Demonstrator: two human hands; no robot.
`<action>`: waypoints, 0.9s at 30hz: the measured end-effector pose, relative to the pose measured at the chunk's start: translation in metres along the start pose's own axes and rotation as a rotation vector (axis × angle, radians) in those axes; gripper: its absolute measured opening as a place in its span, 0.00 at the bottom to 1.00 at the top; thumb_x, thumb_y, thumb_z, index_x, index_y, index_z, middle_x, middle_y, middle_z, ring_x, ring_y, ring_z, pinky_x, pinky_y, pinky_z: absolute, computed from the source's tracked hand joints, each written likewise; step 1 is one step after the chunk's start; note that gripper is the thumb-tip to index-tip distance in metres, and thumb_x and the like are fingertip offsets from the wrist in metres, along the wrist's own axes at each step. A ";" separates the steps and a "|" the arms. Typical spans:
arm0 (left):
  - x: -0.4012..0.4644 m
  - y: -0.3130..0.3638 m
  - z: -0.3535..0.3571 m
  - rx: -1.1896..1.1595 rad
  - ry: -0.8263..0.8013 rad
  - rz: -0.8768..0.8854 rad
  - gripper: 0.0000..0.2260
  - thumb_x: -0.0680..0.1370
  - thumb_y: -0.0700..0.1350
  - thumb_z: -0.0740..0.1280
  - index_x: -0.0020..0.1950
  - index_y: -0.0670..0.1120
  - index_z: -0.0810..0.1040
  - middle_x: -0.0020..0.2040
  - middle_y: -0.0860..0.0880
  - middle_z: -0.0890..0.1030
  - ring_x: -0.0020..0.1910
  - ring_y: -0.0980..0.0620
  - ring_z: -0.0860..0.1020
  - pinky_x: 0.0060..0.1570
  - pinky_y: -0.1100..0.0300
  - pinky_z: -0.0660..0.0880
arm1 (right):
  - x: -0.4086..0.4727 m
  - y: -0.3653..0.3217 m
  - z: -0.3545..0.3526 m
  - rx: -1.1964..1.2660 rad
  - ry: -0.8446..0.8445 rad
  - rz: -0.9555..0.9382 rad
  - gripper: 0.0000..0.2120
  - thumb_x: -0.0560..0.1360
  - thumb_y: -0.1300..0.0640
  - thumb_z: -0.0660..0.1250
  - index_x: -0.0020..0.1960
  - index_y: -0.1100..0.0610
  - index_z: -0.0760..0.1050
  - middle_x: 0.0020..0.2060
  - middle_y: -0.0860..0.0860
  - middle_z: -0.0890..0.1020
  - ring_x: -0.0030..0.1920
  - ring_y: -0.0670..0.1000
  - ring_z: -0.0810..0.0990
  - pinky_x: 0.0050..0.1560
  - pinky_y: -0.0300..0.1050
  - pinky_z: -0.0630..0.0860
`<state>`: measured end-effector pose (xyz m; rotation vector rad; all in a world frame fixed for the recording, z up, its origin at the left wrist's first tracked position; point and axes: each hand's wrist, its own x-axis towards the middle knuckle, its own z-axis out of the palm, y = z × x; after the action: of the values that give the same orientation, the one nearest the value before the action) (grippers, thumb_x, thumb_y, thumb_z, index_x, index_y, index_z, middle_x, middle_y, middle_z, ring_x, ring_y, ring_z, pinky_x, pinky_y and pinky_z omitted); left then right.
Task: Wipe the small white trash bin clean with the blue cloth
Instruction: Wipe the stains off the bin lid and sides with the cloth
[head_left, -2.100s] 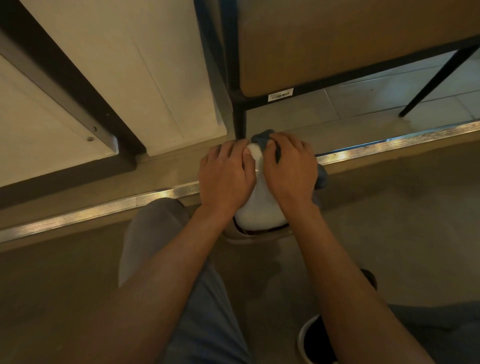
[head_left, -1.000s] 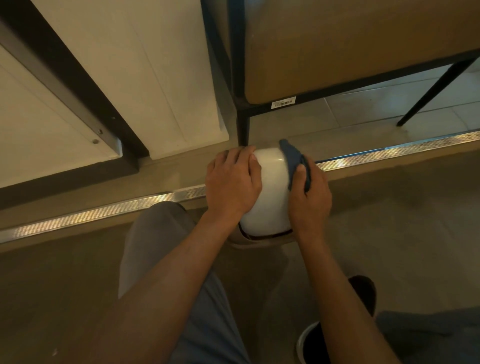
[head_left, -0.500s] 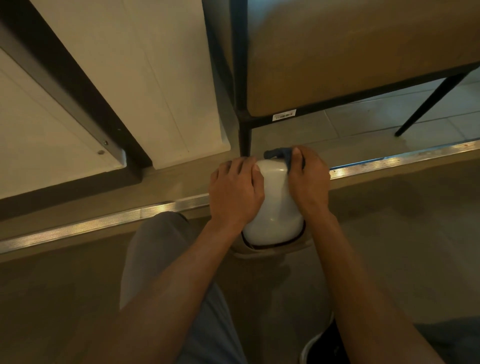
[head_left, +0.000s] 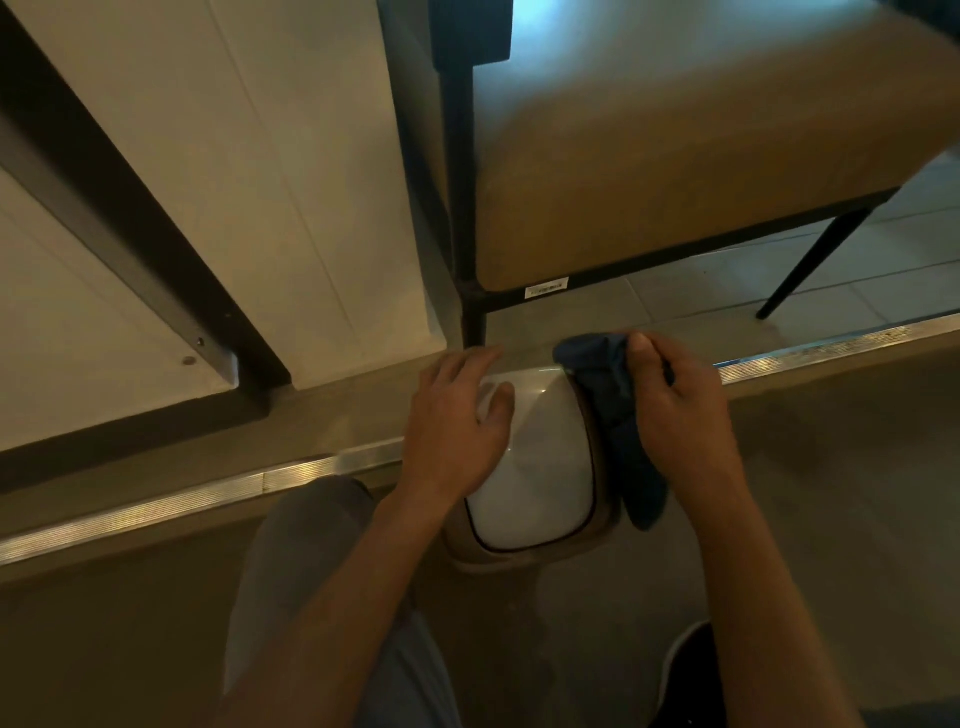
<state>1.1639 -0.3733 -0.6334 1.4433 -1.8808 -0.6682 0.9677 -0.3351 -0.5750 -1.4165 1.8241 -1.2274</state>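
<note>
Gripping of the blue cloth (head_left: 618, 415) is done by the right hand (head_left: 680, 410), whose thumb and curled fingers bunch it against the right flank of the small white trash bin (head_left: 535, 467); the left hand (head_left: 457, 421) lies with relaxed, spread fingers flat on the bin's left shoulder, holding nothing and only steadying. The bin stands on the floor (head_left: 831, 467), at the near edge of the metal threshold strip (head_left: 208, 499) and just in front of the black leg of the chair (head_left: 675, 156), between the person's knee (head_left: 311, 530) and shoe (head_left: 685, 675). The step in hand is judged to be the wiping of the right side wall. It is best done with the cloth flattened under the fingers rather than held as a wad, so that more fabric meets the plastic, and drawn in long overlapping strokes from the far top corner down toward the near base. Counter-pressure should be kept by the left hand, since so light a bin is likely to slide or tip toward the chair leg when pushed sideways. The seam around the lid deserves a fingertip pass through the cloth, as dirt probably collects there. The far side, which is hidden, cannot be judged and would call for the bin to be turned.
</note>
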 end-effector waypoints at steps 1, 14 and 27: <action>-0.001 0.009 -0.005 -0.123 -0.009 0.006 0.19 0.82 0.54 0.62 0.73 0.54 0.72 0.70 0.50 0.74 0.69 0.53 0.70 0.66 0.63 0.69 | -0.001 -0.007 -0.003 0.040 -0.059 0.018 0.13 0.84 0.50 0.56 0.53 0.50 0.79 0.40 0.47 0.80 0.42 0.39 0.78 0.37 0.28 0.71; -0.014 0.058 -0.044 -0.635 -0.065 -0.153 0.15 0.77 0.51 0.70 0.63 0.58 0.75 0.55 0.58 0.83 0.55 0.61 0.82 0.50 0.67 0.79 | 0.006 -0.061 0.004 0.565 -0.456 0.245 0.14 0.83 0.51 0.59 0.58 0.56 0.81 0.49 0.56 0.86 0.52 0.54 0.85 0.53 0.46 0.82; -0.028 0.042 -0.054 -0.704 0.004 -0.366 0.19 0.72 0.44 0.75 0.57 0.59 0.74 0.46 0.62 0.85 0.46 0.65 0.83 0.40 0.70 0.78 | 0.016 -0.058 0.080 0.802 -0.349 0.452 0.12 0.82 0.52 0.61 0.58 0.53 0.82 0.56 0.56 0.84 0.59 0.58 0.82 0.61 0.56 0.79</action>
<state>1.1832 -0.3354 -0.5735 1.2959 -1.1792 -1.3366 1.0559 -0.3795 -0.5577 -0.6625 1.1146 -1.1728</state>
